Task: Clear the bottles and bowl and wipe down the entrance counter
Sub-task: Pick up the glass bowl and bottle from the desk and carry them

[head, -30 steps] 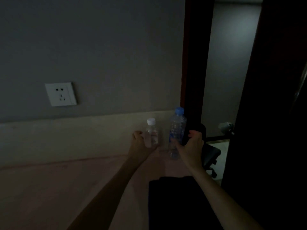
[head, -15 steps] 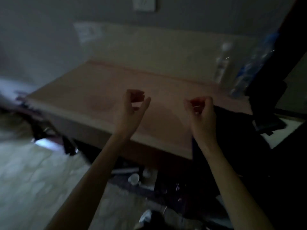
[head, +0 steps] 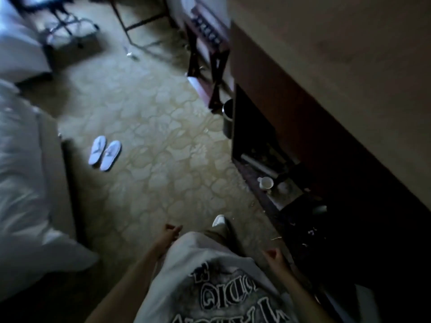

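Patterned carpet (head: 163,141); loosely curled fingers (head: 173,228) (empty)

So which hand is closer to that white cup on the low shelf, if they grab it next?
Probably the right hand: it hangs on the counter's side, nearer the white cup. The left hand hangs across the body, over the carpet. Both hold nothing.

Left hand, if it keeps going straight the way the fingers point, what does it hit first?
Nothing close, it seems. The left hand points up-frame over bare patterned carpet; the white slippers lie well off to its left. Depth is unclear in this dim, blurred view.
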Demonstrator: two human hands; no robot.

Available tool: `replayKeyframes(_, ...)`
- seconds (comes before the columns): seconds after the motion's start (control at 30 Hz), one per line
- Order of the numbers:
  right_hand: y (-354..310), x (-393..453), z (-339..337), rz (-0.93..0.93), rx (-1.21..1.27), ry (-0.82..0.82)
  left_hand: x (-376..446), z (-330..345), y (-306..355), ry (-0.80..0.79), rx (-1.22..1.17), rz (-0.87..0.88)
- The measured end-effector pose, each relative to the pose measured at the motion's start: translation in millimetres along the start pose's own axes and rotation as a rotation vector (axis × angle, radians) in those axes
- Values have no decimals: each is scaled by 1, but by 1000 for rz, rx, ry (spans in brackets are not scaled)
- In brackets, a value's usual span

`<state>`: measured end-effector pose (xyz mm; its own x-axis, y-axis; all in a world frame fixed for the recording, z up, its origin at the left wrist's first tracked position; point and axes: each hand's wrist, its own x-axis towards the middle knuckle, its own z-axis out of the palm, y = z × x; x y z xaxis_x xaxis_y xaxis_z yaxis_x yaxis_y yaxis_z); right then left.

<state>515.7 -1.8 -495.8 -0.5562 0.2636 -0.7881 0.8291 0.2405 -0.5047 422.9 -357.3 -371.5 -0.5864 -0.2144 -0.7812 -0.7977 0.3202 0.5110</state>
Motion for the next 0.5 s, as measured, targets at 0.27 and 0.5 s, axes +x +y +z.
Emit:
replayKeyframes(0.27, -137, 30, 58, -72, -253, -212, -13, -54, -94, 169, -56, -324)
replayKeyframes(0.5, -306, 76, 125, -243, -451, -296, 37, -99, -91, 164, -228, -508)
